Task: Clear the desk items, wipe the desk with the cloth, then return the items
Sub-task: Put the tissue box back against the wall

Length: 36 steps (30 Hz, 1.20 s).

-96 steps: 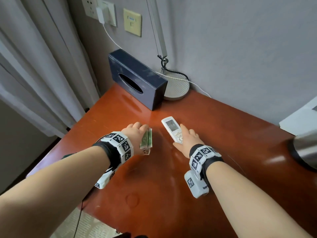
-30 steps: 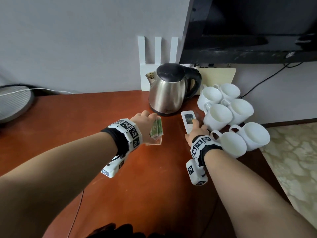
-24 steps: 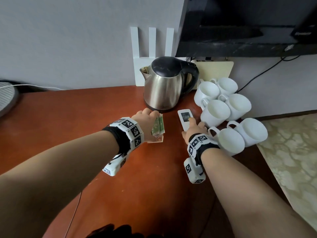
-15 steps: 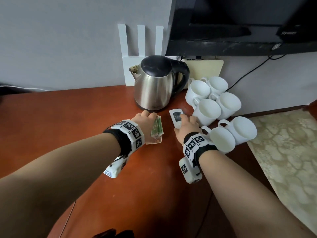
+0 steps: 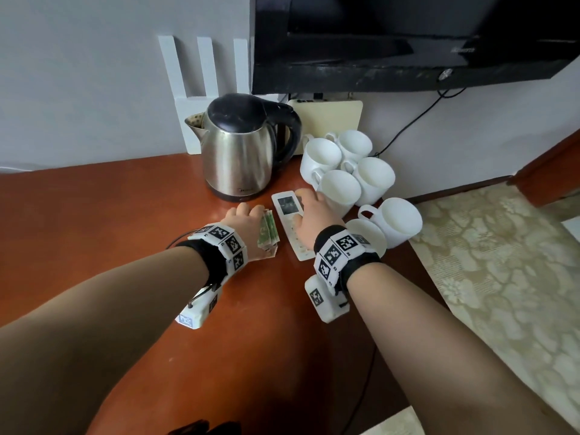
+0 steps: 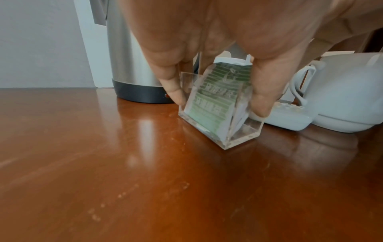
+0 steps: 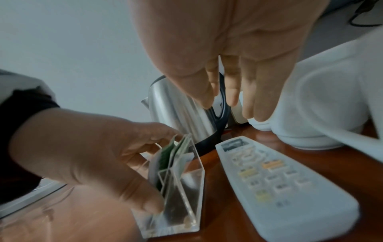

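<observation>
My left hand (image 5: 248,219) pinches a clear acrylic holder (image 5: 268,235) of green tea packets between thumb and fingers. The holder (image 6: 217,104) stands tilted at the desk surface in front of the kettle (image 5: 241,152). A white remote (image 5: 287,205) lies flat on the red-brown desk (image 5: 125,230), just right of the holder. My right hand (image 5: 314,215) hovers over the remote (image 7: 279,180) with straight fingers (image 7: 232,91) and holds nothing. No cloth is in view.
Several white cups (image 5: 342,183) crowd the desk's right end, touching distance from my right hand. A white router (image 5: 204,73) and a black TV (image 5: 408,42) stand at the wall. The desk's right edge drops to patterned carpet (image 5: 486,277).
Both hands carried the holder and the remote from the desk's left end to the kettle and cups. The remote now lies on the desk and my right hand has let go.
</observation>
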Available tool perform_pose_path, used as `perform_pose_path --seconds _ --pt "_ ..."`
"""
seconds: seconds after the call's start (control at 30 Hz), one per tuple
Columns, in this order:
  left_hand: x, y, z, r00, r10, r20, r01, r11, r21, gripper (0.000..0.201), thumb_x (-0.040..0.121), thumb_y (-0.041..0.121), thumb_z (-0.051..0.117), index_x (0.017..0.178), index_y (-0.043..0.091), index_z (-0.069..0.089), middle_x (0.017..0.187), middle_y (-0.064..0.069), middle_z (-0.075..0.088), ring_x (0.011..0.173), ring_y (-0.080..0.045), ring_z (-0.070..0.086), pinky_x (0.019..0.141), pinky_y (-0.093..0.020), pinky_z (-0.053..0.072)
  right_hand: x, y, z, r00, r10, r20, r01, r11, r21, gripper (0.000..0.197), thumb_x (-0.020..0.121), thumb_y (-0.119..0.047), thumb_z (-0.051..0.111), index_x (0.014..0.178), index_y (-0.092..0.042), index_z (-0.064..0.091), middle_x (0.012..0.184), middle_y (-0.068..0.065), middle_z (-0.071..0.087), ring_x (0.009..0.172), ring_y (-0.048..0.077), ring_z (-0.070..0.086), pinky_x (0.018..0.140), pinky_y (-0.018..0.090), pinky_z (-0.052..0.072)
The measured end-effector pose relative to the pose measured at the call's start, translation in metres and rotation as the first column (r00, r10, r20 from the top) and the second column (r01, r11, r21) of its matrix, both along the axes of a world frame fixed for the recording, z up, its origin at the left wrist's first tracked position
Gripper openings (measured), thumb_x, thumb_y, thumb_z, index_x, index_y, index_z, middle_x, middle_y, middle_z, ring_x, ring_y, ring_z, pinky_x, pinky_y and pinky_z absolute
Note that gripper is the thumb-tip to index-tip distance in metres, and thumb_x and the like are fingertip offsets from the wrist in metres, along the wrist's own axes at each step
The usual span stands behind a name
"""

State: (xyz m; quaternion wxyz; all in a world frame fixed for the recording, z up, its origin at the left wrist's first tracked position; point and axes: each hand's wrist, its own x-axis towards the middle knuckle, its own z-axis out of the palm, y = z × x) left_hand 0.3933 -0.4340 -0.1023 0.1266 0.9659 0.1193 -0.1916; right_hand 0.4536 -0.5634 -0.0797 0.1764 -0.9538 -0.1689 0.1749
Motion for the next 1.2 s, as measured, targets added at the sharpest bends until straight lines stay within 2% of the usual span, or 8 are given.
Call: perform_pose_path --seconds 0.13,0.23,0.37,0.47,0.63,0.77,1.03,1.2 --pt "-0.011 0.004 0.004 1.0 0.0 -0.019 0.0 1.0 0.001 0.11 0.07 0.057 0.069 0.15 0.026 0.0 0.152 -0.004 0.013 0.139 -0.028 0.021 0.108 -0.044 0.037 -0.007 0.0 0.014 0.997 0.068 0.042 -0.068 0.998 0.002 0.043 0.093 -0.017 0.046 0.135 -0.018 0.036 0.138 0.007 0.035 0.117 0.026 0.051 0.093 0.04 0.044" --pt "-0.024 0.014 0.017 0.999 0.005 0.038 -0.006 0.999 0.045 0.111 0.069 0.064 0.067 0.149 0.029 -0.001 0.155 -0.004 0.008 0.144 -0.027 0.013 0.114 -0.042 0.029 -0.015 0.009 0.026 0.989 0.12 0.085 -0.122 0.992 0.018 0.043 0.093 -0.019 0.048 0.135 -0.019 0.039 0.138 0.006 0.036 0.12 0.026 0.048 0.097 0.037 0.042" --pt "-0.054 0.043 0.042 0.992 0.032 0.123 -0.044 0.994 0.099 0.103 0.076 0.056 0.064 0.15 0.028 -0.001 0.155 -0.003 0.006 0.145 -0.023 0.007 0.118 -0.039 0.018 -0.034 0.035 0.045 0.965 0.22 0.142 -0.228 0.973 0.041 0.048 0.093 -0.021 0.05 0.138 -0.02 0.035 0.142 0.005 0.033 0.124 0.025 0.044 0.101 0.035 0.039" --pt "-0.084 0.078 0.058 0.985 0.075 0.157 -0.091 0.99 0.104 0.099 0.079 0.053 0.063 0.149 0.03 -0.003 0.155 -0.003 0.003 0.145 -0.023 0.005 0.117 -0.039 0.016 -0.053 0.067 0.057 0.939 0.305 0.159 -0.319 0.945 0.068 0.055 0.092 -0.023 0.053 0.142 -0.023 0.029 0.146 0.003 0.027 0.13 0.025 0.037 0.103 0.036 0.037" --pt "-0.148 0.145 0.082 0.953 0.24 0.185 -0.264 0.958 0.113 0.098 0.079 0.053 0.063 0.148 0.036 -0.005 0.156 -0.003 0.001 0.146 -0.023 0.001 0.118 -0.04 0.012 -0.098 0.139 0.071 0.877 0.453 0.162 -0.463 0.886 0.032 0.068 0.091 -0.031 0.053 0.147 -0.031 0.014 0.151 0.0 0.017 0.137 0.026 0.026 0.106 0.038 0.035" --pt "-0.217 0.206 0.098 0.902 0.364 0.232 -0.401 0.906 0.138 0.095 0.08 0.053 0.062 0.149 0.033 0.001 0.157 -0.005 0.004 0.146 -0.024 0.003 0.119 -0.038 0.012 -0.145 0.208 0.076 0.821 0.548 0.158 -0.558 0.83 0.02 0.072 0.09 -0.034 0.055 0.147 -0.03 0.012 0.152 0.003 0.013 0.14 0.027 0.02 0.105 0.04 0.036" --pt "-0.359 0.343 0.116 0.791 0.553 0.261 -0.601 0.781 0.171 0.091 0.081 0.051 0.062 0.149 0.032 0.006 0.156 -0.004 0.007 0.146 -0.024 0.007 0.118 -0.039 0.015 -0.254 0.348 0.079 0.74 0.665 0.102 -0.671 0.739 0.059 0.076 0.088 -0.035 0.058 0.148 -0.029 0.011 0.152 0.003 0.014 0.139 0.028 0.022 0.109 0.04 0.032" --pt "-0.436 0.421 0.107 0.721 0.643 0.258 -0.687 0.712 0.147 0.085 0.082 0.045 0.062 0.148 0.035 0.01 0.157 0.002 0.008 0.146 -0.02 0.005 0.119 -0.04 0.019 -0.311 0.436 0.07 0.728 0.685 0.039 -0.686 0.725 0.07 0.081 0.087 -0.037 0.06 0.149 -0.028 0.008 0.153 0.007 0.014 0.14 0.029 0.021 0.11 0.039 0.028"
